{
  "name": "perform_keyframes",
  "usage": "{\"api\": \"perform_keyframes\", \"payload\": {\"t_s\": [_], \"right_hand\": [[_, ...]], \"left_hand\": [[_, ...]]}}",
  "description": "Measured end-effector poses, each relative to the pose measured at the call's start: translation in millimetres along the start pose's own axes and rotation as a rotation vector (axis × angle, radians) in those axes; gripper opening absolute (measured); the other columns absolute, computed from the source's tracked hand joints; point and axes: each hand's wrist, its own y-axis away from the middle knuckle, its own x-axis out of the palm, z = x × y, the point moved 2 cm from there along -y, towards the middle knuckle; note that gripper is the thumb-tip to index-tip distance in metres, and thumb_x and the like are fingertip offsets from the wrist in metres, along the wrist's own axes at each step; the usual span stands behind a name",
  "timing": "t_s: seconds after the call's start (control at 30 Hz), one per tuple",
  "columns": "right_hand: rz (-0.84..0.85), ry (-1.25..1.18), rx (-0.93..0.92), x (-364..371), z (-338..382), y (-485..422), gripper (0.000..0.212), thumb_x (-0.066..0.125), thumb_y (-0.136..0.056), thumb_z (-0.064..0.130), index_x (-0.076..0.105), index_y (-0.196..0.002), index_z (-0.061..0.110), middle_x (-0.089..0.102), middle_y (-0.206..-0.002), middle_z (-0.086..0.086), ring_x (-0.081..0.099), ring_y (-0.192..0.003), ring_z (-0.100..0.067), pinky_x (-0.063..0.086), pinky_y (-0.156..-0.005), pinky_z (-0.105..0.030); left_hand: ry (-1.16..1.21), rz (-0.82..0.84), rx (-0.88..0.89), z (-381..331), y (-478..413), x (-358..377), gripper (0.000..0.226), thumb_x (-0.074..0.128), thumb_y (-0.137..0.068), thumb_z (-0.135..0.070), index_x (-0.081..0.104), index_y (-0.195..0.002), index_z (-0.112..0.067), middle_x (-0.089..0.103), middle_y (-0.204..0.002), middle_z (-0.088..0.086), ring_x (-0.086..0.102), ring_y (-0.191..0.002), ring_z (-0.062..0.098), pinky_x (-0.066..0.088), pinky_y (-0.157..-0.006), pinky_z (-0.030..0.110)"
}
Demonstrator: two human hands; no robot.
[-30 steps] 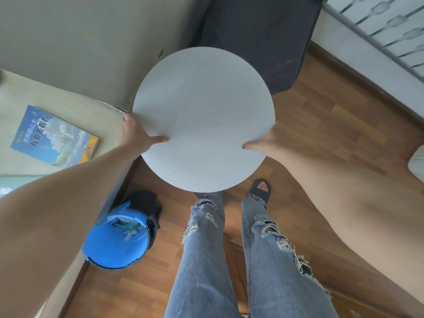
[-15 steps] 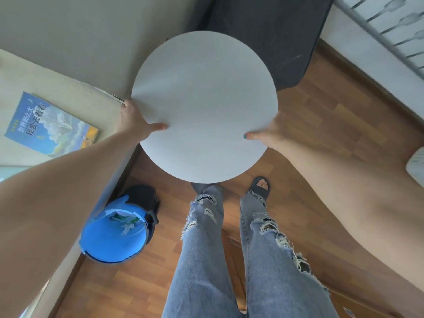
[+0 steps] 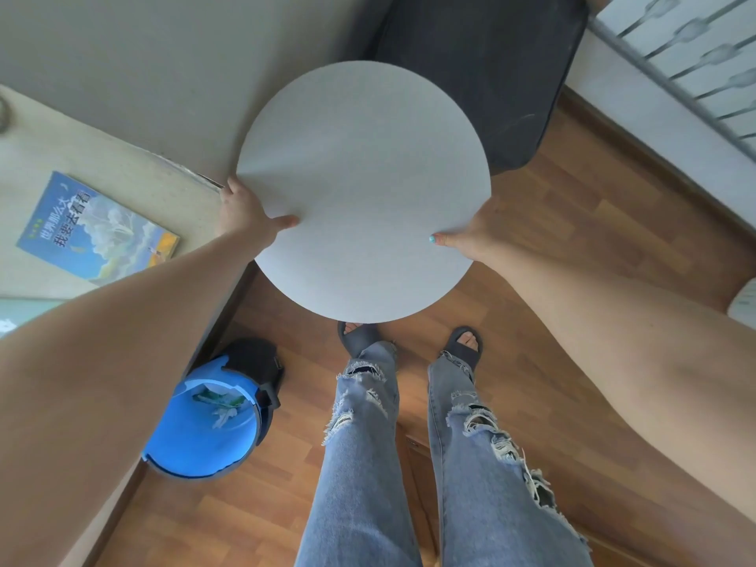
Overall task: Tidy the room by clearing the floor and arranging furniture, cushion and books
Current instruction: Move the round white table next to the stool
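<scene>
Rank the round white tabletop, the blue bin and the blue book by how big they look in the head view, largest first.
1. round white tabletop: clearly largest.
2 and 3. blue bin and blue book: look close; the bin sits lower, farther away, so unranked.

The round table (image 3: 364, 190) is plain pale grey. The book (image 3: 98, 231) has a blue cover with white clouds and a yellow corner; the tabletop (image 3: 122, 157) is beige. The bin (image 3: 204, 435) is bright blue, the floor (image 3: 613, 239) reddish-brown planks, the jeans (image 3: 360, 484) faded blue.
</scene>
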Motion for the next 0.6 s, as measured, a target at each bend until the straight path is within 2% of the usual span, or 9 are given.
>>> {"api": "perform_keyframes", "payload": {"t_s": [0.1, 0.2, 0.3, 0.37, 0.43, 0.53, 0.6], "right_hand": [[-0.029, 0.066, 0.022, -2.8, 3.7, 6.7, 0.13, 0.088, -0.067, 0.04, -0.004, -0.153, 0.004, 0.013, -0.159, -0.009, 0.015, -0.148, -0.025, 0.016, -0.12, -0.036], [-0.03, 0.1, 0.051, -3.2, 1.8, 9.1, 0.127, 0.081, -0.078, 0.036, -0.016, -0.15, -0.001, 0.0, -0.162, -0.012, 0.005, -0.15, -0.025, 0.011, -0.118, -0.032], [-0.001, 0.111, 0.061, -4.0, 2.6, 15.8, 0.121, 0.078, -0.082, 0.032, -0.016, -0.151, -0.001, -0.001, -0.162, -0.014, 0.005, -0.15, -0.026, 0.011, -0.119, -0.033], [0.04, 0.161, 0.036, -8.1, 6.2, 22.1, 0.116, 0.079, -0.08, 0.034, -0.005, -0.153, 0.001, 0.009, -0.161, -0.013, 0.016, -0.148, -0.028, 0.019, -0.12, -0.036], [0.067, 0.262, 0.012, -15.8, 11.8, 31.7, 0.102, 0.078, -0.078, 0.039, 0.017, -0.153, 0.003, 0.03, -0.155, -0.012, 0.035, -0.14, -0.03, 0.032, -0.114, -0.04], [0.091, 0.337, -0.028, -28.5, 20.0, 46.3, 0.06, 0.075, -0.077, 0.03, 0.051, -0.127, 0.006, 0.061, -0.123, -0.011, 0.061, -0.107, -0.03, 0.052, -0.093, -0.04], [0.079, 0.392, -0.08, -39.3, 26.3, 59.4, 0.039, 0.068, -0.075, 0.022, 0.057, -0.109, 0.009, 0.065, -0.102, -0.007, 0.066, -0.09, -0.028, 0.056, -0.078, -0.034]], "left_hand": [[-0.032, -0.031, -0.003, 0.7, 3.4, 4.1, 0.112, 0.08, -0.07, -0.046, 0.014, -0.147, 0.001, 0.031, -0.148, 0.018, 0.035, -0.135, 0.033, 0.036, -0.107, 0.044], [-0.107, -0.036, 0.013, -0.3, 10.1, 8.6, 0.11, 0.074, -0.078, -0.044, 0.004, -0.149, 0.004, 0.025, -0.151, 0.019, 0.031, -0.137, 0.034, 0.033, -0.109, 0.043], [-0.19, -0.032, 0.03, -3.8, 21.8, 10.3, 0.093, 0.071, -0.083, -0.037, 0.015, -0.145, 0.003, 0.025, -0.149, 0.02, 0.033, -0.134, 0.037, 0.036, -0.104, 0.046], [-0.219, -0.017, 0.038, -4.6, 29.8, 10.6, 0.083, 0.07, -0.085, -0.031, 0.021, -0.142, 0.002, 0.025, -0.147, 0.02, 0.035, -0.132, 0.038, 0.039, -0.1, 0.046], [-0.249, 0.003, 0.058, -7.5, 39.3, 9.4, 0.079, 0.068, -0.086, -0.028, 0.021, -0.142, 0.002, 0.024, -0.148, 0.019, 0.033, -0.133, 0.037, 0.039, -0.101, 0.046], [-0.301, 0.065, 0.112, -22.1, 56.3, 4.4, 0.068, 0.064, -0.087, -0.029, 0.029, -0.139, 0.0, 0.033, -0.144, 0.018, 0.038, -0.129, 0.035, 0.041, -0.097, 0.046], [-0.34, 0.121, 0.153, -36.7, 71.5, -1.2, 0.061, 0.061, -0.089, -0.031, 0.035, -0.137, -0.003, 0.041, -0.137, 0.016, 0.046, -0.123, 0.034, 0.043, -0.091, 0.045]]}}
